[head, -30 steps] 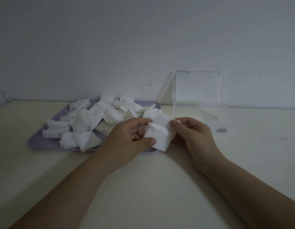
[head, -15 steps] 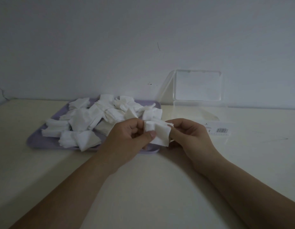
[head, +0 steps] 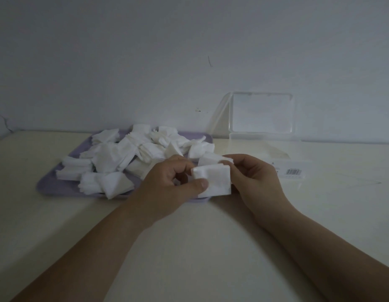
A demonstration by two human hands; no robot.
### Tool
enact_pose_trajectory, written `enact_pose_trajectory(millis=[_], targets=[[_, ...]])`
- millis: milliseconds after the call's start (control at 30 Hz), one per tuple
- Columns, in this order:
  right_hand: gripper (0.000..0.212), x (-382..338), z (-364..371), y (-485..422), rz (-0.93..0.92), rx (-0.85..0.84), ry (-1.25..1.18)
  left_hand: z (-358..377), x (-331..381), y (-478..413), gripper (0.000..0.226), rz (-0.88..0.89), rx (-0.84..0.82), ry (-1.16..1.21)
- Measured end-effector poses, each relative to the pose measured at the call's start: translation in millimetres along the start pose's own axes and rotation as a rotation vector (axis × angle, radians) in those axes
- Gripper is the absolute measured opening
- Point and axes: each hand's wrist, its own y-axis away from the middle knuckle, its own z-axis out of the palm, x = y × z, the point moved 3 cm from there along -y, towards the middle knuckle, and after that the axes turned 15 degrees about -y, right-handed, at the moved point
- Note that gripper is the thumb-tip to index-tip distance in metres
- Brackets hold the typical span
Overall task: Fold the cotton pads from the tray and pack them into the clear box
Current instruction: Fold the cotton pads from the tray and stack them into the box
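A white cotton pad (head: 217,179) is held between both hands just over the near right corner of the lilac tray (head: 58,184). My left hand (head: 167,188) pinches its left edge with the thumb on the front face. My right hand (head: 256,182) grips its right edge from behind. The pad looks folded into a small square. A loose heap of cotton pads (head: 128,155) covers the tray. The clear box (head: 283,158) stands right of the tray with its lid (head: 262,113) raised against the wall.
The cream table (head: 189,247) meets a grey wall at the back. A barcode label (head: 293,171) shows on the box's front. Both forearms reach in from the bottom edge.
The pad has gone from a tilted, larger sheet to a smaller squared fold held level. Both hands stayed in place and shifted only their fingers.
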Motion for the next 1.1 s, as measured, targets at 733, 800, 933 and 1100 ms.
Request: enact_pose_trajectory(millis=[733,800,933,1100], targets=[[0.037,5,7,0,-0.109,-0.202,0.216,6,-1,0,0.012,-0.018,0.011,0.058],[0.055,8,7,0,-0.083,-0.201,0.239,7,-1,0,0.011,-0.030,0.026,0.067],[0.064,11,8,1,-0.059,-0.194,0.356,7,-1,-1,0.031,-0.046,0.006,0.130],[0.073,14,15,6,0.018,-0.193,0.360,5,1,0,0.033,-0.074,0.059,0.164]])
